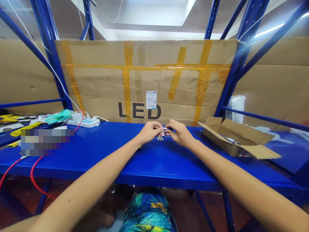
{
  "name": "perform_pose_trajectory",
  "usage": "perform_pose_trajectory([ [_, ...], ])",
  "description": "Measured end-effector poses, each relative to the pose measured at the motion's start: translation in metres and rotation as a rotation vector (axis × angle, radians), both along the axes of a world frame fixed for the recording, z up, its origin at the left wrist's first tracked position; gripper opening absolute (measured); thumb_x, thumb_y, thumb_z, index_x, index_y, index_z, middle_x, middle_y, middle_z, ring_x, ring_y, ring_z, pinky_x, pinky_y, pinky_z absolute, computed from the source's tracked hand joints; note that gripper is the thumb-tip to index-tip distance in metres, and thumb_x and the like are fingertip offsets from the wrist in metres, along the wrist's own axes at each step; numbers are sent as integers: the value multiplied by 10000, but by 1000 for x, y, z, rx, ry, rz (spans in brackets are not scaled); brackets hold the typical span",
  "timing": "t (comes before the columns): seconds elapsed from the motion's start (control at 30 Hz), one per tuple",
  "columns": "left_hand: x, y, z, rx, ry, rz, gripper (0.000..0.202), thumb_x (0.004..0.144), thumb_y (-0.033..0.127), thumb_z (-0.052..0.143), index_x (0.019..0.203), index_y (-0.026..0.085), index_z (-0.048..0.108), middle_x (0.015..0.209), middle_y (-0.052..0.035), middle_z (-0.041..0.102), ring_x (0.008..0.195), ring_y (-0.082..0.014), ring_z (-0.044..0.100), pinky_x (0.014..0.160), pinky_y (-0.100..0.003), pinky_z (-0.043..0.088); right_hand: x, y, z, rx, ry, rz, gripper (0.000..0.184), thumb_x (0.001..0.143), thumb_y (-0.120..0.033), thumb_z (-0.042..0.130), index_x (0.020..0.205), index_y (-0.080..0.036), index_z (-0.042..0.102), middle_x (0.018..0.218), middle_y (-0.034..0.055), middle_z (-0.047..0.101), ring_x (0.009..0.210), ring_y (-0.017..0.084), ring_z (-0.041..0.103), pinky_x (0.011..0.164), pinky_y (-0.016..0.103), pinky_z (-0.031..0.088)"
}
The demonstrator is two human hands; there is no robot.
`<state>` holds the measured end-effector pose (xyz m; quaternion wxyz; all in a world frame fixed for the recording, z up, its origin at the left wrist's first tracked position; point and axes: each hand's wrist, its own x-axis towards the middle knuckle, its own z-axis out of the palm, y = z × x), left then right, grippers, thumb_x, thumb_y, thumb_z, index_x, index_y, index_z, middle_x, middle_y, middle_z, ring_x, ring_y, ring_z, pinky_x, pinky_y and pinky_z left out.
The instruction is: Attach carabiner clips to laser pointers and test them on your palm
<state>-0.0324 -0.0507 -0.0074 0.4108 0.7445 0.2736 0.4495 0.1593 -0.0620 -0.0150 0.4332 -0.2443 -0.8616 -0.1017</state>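
Both hands meet over the far middle of the blue table (154,158). My left hand (151,131) is closed, its thumb and fingers pinched at a small shiny piece too small to name. My right hand (178,131) pinches at the same spot from the other side, fingers bent. Between the fingertips there is a small bit of silver and red. Just under the hands lie several small round silvery pieces (160,138) in a cluster. Beside them, partly covered by my right hand, are thin red and white strands (167,135).
On the right stands an open cardboard box (229,141) with thin items inside. A white power strip (85,121) with plugs, a yellow-handled tool (25,129) and red cables (33,174) are at left. A tall cardboard sheet (101,83) closes off the back between blue posts.
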Motion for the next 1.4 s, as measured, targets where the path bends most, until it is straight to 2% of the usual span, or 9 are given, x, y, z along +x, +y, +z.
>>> perform_pose_trajectory([
  [0.17, 1, -2, 0, 11, -3, 12, 175, 758, 275, 678, 743, 114, 612, 558, 3, 590, 530, -90, 526, 539, -215, 402, -4, -5, 4, -140, 32, -48, 188, 911, -264, 512, 841, -168, 658, 725, 53, 595, 678, 174, 527, 652, 308, 398],
  [0.27, 1, -4, 1, 23, 33, 11, 156, 757, 256, 679, 746, 112, 620, 568, -2, 600, 543, -97, 540, 550, -222, 414, -4, -9, 12, -428, 55, -12, 249, 889, -344, 539, 771, -163, 662, 670, 26, 612, 635, 153, 529, 624, 289, 395],
  [0.4, 1, -8, 3, 72, 92, 7, 111, 766, 219, 661, 756, 111, 637, 598, -14, 617, 571, -105, 551, 561, -227, 422, 0, -10, 17, -830, 104, 46, 340, 848, -476, 558, 718, -164, 599, 514, -46, 470, 453, 97, 390, 479, 254, 316],
  [0.47, 1, -9, 3, 72, 91, 15, 112, 779, 219, 649, 748, 113, 628, 603, -16, 620, 576, -107, 554, 565, -229, 426, 1, -9, 17, -847, 139, 73, 305, 766, -462, 668, 769, -169, 581, 579, -39, 523, 503, 104, 450, 505, 250, 360],
  [0.6, 1, -8, 2, 46, 53, 15, 126, 793, 230, 638, 742, 118, 609, 592, -8, 611, 558, -101, 546, 558, -226, 421, 2, -6, 13, -679, 224, 64, 343, 656, -314, 769, 850, -192, 515, 804, 5, 617, 721, 155, 580, 633, 279, 457],
  [0.8, 0, -6, 2, 44, 37, 0, 144, 789, 250, 651, 768, 112, 617, 600, -12, 615, 572, -106, 561, 573, -233, 441, 0, -11, 14, -699, 242, 90, 275, 758, -343, 692, 761, -212, 451, 593, -46, 537, 530, 130, 526, 536, 281, 423],
  [0.93, 1, -7, 1, 60, 43, 1, 134, 787, 246, 645, 766, 121, 599, 592, -6, 606, 562, -109, 554, 563, -235, 434, -3, -15, 16, -691, 266, 81, 315, 741, -393, 718, 731, -202, 469, 590, -39, 538, 514, 108, 484, 498, 260, 391],
  [1.1, 3, -12, -2, 208, 99, 61, 75, 812, 206, 581, 770, 147, 563, 607, 4, 594, 564, -111, 535, 549, -234, 405, -5, -13, 17, -1025, 389, 216, 400, 658, -414, 794, 750, -205, 465, 496, -84, 451, 383, 63, 364, 382, 210, 257],
  [1.4, 1, -11, -3, 499, 263, 148, 89, 806, 100, 505, 764, 178, 511, 669, 0, 595, 623, -126, 531, 592, -251, 374, 0, -5, 25, -1530, 440, 390, 301, 640, -199, 768, 641, -167, 469, 506, -80, 381, 409, 7, 157, 362, 153, 91],
])
